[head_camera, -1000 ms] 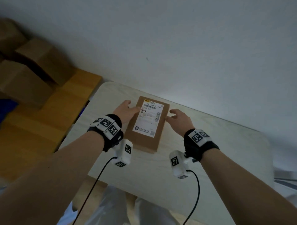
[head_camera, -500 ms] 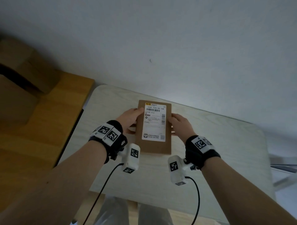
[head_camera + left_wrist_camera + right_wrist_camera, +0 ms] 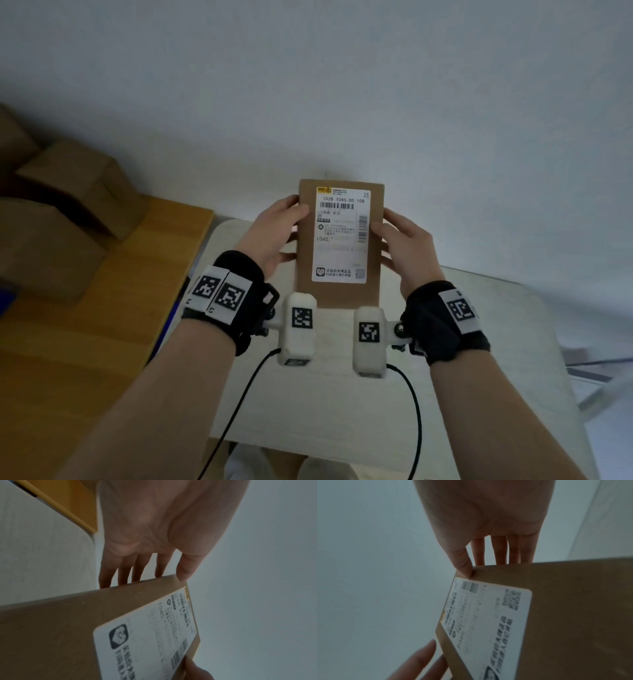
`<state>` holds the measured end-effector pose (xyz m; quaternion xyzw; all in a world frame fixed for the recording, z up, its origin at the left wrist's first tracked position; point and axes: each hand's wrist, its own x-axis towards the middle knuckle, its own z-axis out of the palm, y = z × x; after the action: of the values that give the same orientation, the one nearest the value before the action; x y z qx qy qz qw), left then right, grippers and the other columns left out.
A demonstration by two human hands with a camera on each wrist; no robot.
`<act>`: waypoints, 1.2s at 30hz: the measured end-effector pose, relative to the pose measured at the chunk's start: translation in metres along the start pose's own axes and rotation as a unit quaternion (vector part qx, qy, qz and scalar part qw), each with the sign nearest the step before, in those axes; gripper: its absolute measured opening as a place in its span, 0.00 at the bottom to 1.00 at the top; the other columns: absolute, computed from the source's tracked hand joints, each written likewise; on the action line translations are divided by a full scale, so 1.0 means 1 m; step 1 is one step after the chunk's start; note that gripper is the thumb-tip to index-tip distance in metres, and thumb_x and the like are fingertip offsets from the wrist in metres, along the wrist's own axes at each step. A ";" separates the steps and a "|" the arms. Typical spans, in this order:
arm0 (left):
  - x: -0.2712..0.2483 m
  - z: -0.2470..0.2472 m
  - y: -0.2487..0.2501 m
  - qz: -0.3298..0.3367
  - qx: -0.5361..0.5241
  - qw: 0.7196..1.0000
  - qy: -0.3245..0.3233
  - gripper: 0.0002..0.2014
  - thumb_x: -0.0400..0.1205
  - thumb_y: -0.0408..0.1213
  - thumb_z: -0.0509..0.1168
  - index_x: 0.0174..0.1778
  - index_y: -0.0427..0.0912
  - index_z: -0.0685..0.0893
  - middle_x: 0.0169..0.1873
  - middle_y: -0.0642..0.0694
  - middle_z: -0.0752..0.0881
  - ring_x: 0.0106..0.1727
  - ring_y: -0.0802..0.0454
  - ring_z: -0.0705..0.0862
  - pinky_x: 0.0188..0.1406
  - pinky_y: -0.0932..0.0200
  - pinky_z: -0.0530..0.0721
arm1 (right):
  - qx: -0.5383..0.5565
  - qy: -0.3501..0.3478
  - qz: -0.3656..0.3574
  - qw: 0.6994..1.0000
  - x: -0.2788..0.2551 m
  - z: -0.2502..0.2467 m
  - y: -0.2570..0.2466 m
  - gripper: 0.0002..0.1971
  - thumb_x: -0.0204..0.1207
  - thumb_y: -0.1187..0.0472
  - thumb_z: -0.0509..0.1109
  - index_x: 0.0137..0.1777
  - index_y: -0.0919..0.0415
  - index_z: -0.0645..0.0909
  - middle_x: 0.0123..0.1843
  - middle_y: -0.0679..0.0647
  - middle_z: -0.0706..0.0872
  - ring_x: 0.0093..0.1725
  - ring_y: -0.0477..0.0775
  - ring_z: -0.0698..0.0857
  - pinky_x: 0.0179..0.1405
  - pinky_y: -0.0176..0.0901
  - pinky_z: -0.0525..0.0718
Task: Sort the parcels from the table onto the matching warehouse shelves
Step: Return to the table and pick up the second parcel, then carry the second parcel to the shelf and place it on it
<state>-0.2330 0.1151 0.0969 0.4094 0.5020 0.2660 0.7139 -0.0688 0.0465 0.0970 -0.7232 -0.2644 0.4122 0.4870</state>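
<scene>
A flat brown cardboard parcel (image 3: 339, 293) with a white shipping label (image 3: 340, 236) marked 1045 hangs above the pale table (image 3: 342, 394), its label facing me. My left hand (image 3: 282, 224) grips its left edge, thumb on the front and fingers behind. My right hand (image 3: 399, 234) grips the right edge the same way. In the left wrist view the thumb (image 3: 185, 573) presses the parcel (image 3: 56, 628) at its edge. In the right wrist view my right hand (image 3: 488, 520) pinches the parcel (image 3: 573, 615) near a corner.
A wooden shelf surface (image 3: 85, 335) lies left of the table, with brown cardboard boxes (image 3: 78, 185) stacked on its far part. A plain white wall rises behind the table. A metal frame (image 3: 599, 380) shows past the table's right edge.
The parcel lay flat on the table with my hands just touching it. Both hands have since gripped its sides, lifted it and tilted it up so the label faces me.
</scene>
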 end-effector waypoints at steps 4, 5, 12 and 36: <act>-0.023 0.000 0.028 0.081 -0.002 0.997 -0.001 0.21 0.86 0.40 0.58 0.76 0.54 0.75 0.55 0.53 0.88 0.62 0.50 0.83 0.67 0.43 0.78 | 0.034 -0.004 -0.069 0.997 -0.024 -0.008 -0.037 0.20 0.77 0.62 0.69 0.69 0.50 0.82 0.42 0.43 0.92 0.46 0.43 0.89 0.39 0.31 0.84; -0.028 0.001 0.034 0.099 -0.002 0.995 0.001 0.21 0.86 0.40 0.58 0.77 0.54 0.74 0.55 0.54 0.88 0.62 0.50 0.83 0.66 0.43 0.78 | 0.039 -0.006 -0.084 0.996 -0.029 -0.010 -0.044 0.21 0.77 0.63 0.69 0.70 0.50 0.82 0.44 0.45 0.92 0.47 0.43 0.89 0.38 0.29 0.85; -0.061 0.007 0.072 0.204 0.012 0.979 -0.002 0.22 0.85 0.40 0.59 0.76 0.58 0.74 0.49 0.59 0.90 0.58 0.56 0.85 0.62 0.48 0.79 | 0.093 -0.007 -0.173 0.981 -0.053 -0.021 -0.079 0.21 0.77 0.66 0.69 0.70 0.52 0.82 0.54 0.54 0.93 0.58 0.51 0.90 0.53 0.39 0.88; -0.068 0.017 0.090 0.250 -0.053 0.967 -0.005 0.12 0.84 0.35 0.61 0.60 0.54 0.81 0.30 0.59 0.91 0.44 0.56 0.87 0.50 0.52 0.82 | 0.139 -0.011 -0.226 0.964 -0.052 -0.033 -0.094 0.22 0.75 0.70 0.70 0.69 0.58 0.82 0.58 0.58 0.91 0.57 0.52 0.89 0.59 0.45 0.87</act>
<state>-0.2385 0.1027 0.2100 0.4850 0.3656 0.4603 0.6475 -0.0656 0.0256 0.2076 -0.5648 -0.3662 0.3323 0.6606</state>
